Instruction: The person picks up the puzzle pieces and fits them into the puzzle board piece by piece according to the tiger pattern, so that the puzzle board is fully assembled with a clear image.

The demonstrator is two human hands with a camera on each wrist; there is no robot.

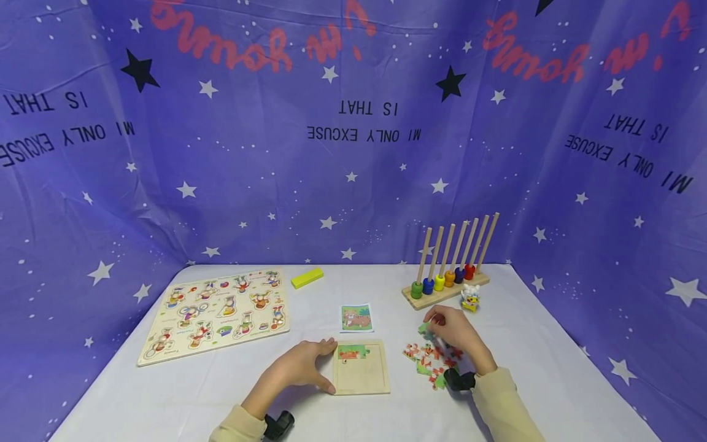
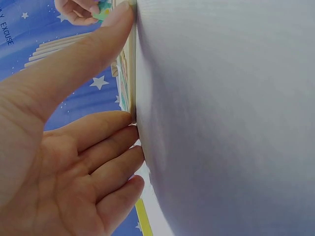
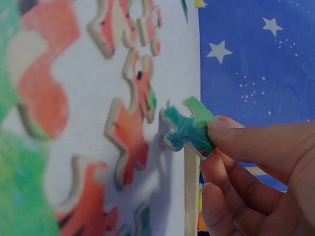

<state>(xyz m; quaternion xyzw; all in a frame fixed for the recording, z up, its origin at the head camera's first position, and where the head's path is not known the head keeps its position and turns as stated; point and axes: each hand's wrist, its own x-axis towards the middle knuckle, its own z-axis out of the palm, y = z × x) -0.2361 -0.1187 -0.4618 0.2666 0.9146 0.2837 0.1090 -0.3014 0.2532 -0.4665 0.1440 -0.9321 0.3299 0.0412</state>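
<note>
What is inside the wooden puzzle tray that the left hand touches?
Inside the wooden puzzle tray, green and red jigsaw pieces lie along the far side; bare wood shows on the near side. The base beneath those pieces is covered.

Place: draped tabletop booth (image 1: 99, 202) — starry purple cloth (image 1: 375, 199) on three sides | white table (image 1: 182, 393) | peg toy (image 1: 450, 280)
</note>
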